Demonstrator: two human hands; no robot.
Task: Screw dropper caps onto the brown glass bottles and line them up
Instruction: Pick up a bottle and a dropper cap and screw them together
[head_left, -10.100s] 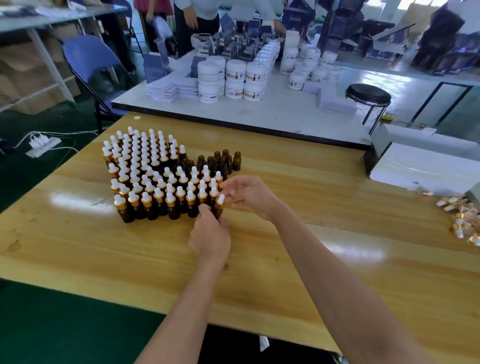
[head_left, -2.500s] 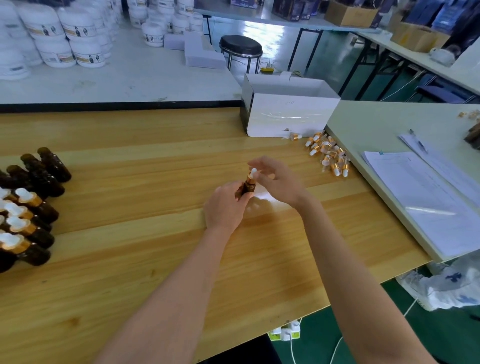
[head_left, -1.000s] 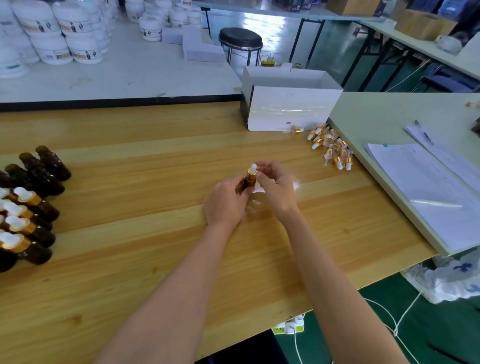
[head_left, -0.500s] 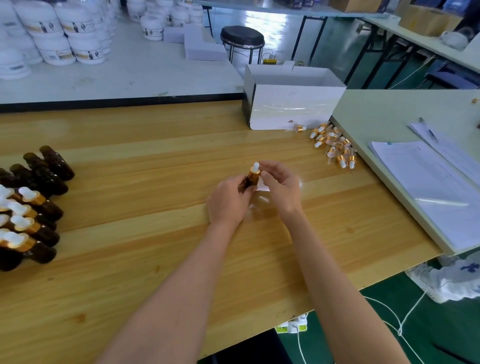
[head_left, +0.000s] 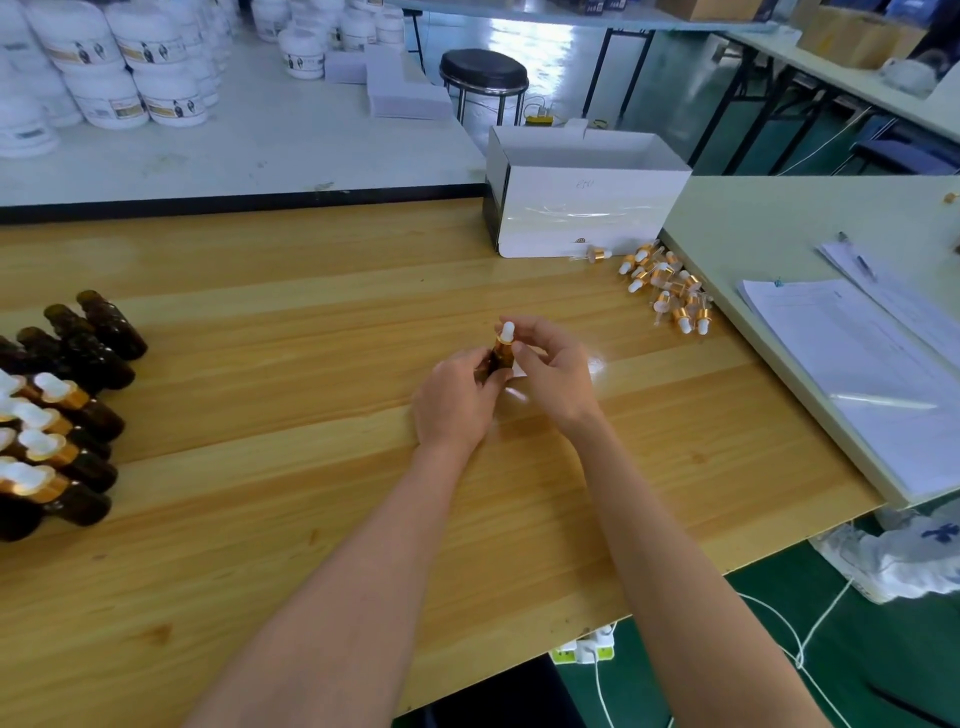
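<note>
1. Plainly, the left grip (head_left: 457, 400) was closed round the body of one brown glass bottle (head_left: 500, 359). It held the bottle roughly upright over the counter (head_left: 311, 322). The fingers hid whether the base touched the wood.
2. The right grip (head_left: 558, 379) was narrow, thumb and forefinger pinching the dropper cap (head_left: 506, 333) just above the left grip. Whether the thread was fully home could not be told.
3. The bottle looked small, light and rigid. Its smooth glass would likely slip under a twist and chip if dropped, so the sound hold was a full wrap round the body, as the left grip had it.
4. The cap's white bulb looked soft and would probably squash without passing on any turn. The gold collar beneath it looked stiff, so that was the place to pinch. Light torque should do, since overtightening on glass threads risked a crack.
5. The loose caps (head_left: 670, 291) lay in a heap well to the right of the right grip and beyond it, just beside a white box (head_left: 587, 208).
6. The capped bottles (head_left: 57, 426) stood well to the left of the left grip, with the uncapped bottles (head_left: 98, 332) just behind them. The held bottle would probably join those rows once it was tight.
</note>
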